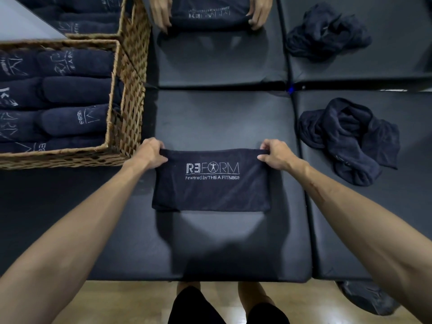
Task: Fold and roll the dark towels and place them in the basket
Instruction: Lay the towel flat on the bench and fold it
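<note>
A folded dark towel (211, 190) with white REFORM lettering hangs just above the black padded surface (222, 118) in front of me. My left hand (152, 152) pinches its far left corner and my right hand (274, 154) pinches its far right corner. The near edge of the towel lies free. At the left stands a wicker basket (125, 120) holding several rolled dark towels (74, 120). A crumpled dark towel (350, 139) lies on the pad to the right.
The far half of the scene looks like a mirror reflection: two hands (161, 14) on a towel, a second basket image (138, 26) and another crumpled towel (327, 31). A dark bundle (369, 298) lies on the wooden floor (128, 300) at the lower right.
</note>
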